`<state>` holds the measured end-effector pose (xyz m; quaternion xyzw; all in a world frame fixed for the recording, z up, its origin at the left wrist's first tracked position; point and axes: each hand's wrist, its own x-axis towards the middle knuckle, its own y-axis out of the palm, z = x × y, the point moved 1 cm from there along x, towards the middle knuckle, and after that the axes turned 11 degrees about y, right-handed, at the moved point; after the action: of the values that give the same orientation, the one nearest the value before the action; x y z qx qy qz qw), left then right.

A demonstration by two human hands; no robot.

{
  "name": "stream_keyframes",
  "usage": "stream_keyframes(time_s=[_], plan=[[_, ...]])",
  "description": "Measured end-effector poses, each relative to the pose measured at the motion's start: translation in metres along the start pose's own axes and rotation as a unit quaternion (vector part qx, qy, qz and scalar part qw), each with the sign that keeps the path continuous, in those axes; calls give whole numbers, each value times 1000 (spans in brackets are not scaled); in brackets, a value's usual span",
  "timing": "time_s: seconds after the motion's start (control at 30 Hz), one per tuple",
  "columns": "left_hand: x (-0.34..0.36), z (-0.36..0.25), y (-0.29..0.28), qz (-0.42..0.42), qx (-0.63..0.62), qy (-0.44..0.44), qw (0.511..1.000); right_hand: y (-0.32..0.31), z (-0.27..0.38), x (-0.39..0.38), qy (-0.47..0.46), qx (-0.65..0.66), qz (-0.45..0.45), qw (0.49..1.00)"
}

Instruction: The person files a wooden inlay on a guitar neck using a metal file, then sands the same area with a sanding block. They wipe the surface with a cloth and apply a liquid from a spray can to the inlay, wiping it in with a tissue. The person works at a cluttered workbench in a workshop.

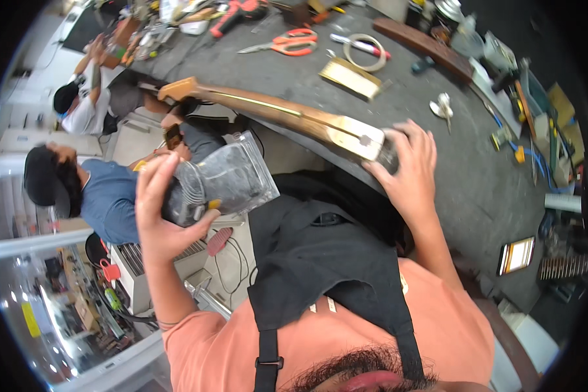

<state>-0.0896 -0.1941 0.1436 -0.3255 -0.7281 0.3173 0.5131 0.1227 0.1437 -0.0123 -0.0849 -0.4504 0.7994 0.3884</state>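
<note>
My left hand is raised at the left, its thumb and fingers closed round a clear plastic bag with dark, coiled, cable-like contents. A wooden guitar neck lies along the bench edge, headstock to the far left and back upward, with a pale strip down its length. At its pale heel end my right hand curves its thumb and fingers about a dark, partly hidden thing that I cannot make out. Whether those fingers also touch the neck is unclear.
On the dark bench lie orange-handled scissors, a tape roll, a brass-coloured plate and a long brown wooden piece. A lit phone rests at the right. Two people sit at the left, one in a blue shirt.
</note>
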Motion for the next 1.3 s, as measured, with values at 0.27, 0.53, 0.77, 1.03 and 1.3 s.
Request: stream_keyframes(time_s=[0.27,0.53,0.77,1.03,1.3], plan=[[-84,30,25,-147,-57,-172,972,-4,16,-4,-25,-78,-23,996],[-99,46,33,-229,-86,-225,943,67,100,36,-162,-176,-1,971],[-111,67,29,-216,-77,-210,950,68,78,28,-131,-189,7,973],[-108,77,43,-254,-117,-235,931,22,10,-6,-35,-205,8,978],[-123,89,42,-328,-104,-239,908,-22,-38,-17,30,-148,-110,982]])
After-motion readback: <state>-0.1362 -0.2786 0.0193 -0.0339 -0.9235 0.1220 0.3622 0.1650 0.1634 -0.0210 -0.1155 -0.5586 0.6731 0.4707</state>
